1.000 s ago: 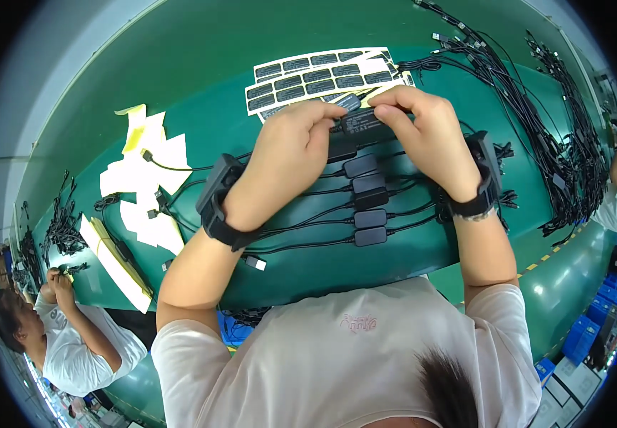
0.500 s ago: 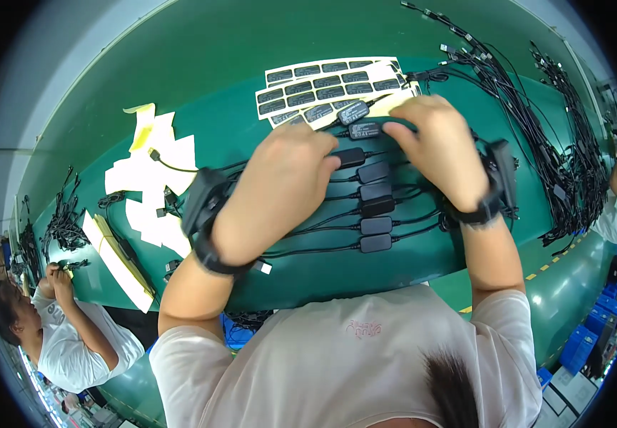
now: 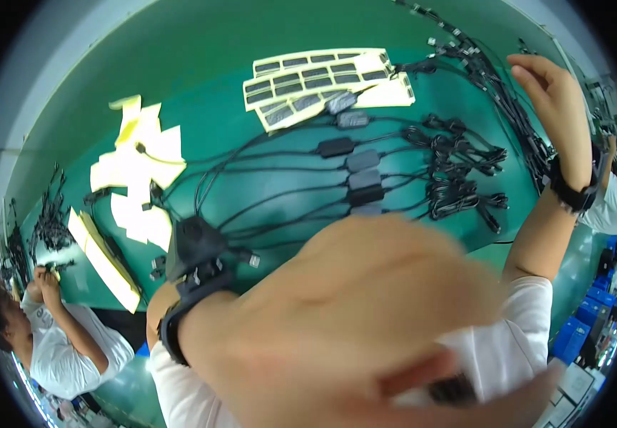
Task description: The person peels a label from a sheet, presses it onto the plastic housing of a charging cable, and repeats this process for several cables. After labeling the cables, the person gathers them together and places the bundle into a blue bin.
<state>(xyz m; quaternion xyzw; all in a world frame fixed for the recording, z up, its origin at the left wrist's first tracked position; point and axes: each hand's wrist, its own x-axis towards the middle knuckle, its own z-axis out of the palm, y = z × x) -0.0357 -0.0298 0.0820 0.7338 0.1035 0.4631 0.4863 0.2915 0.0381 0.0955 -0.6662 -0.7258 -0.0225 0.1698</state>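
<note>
My left hand (image 3: 365,307) is raised close to the camera, large and smeared by motion, so whether it grips anything cannot be told. It covers the near edge of the table and the lowest of the cable modules. My right hand (image 3: 554,107) is off to the right, thumb and fingers a little apart, with nothing seen between them; it hovers by a bundle of black cables (image 3: 490,78). Between the hands lies a column of black cables with small box-shaped modules (image 3: 363,161). The two farthest, such as this module (image 3: 353,120), carry grey printed labels and lie by the label sheets (image 3: 308,80).
Coiled cable ends (image 3: 454,192) lie right of the modules. At left are crumpled yellowish-white papers (image 3: 144,164), a folded paper strip (image 3: 101,260) and a cable heap (image 3: 53,222). A co-worker (image 3: 73,335) sits at the left; blue bins (image 3: 572,335) stand on the floor at right.
My left hand has left the modules and come up toward the camera. My right hand has moved right, away from the labelled modules to beside the cable bundle. The view has shifted slightly.
</note>
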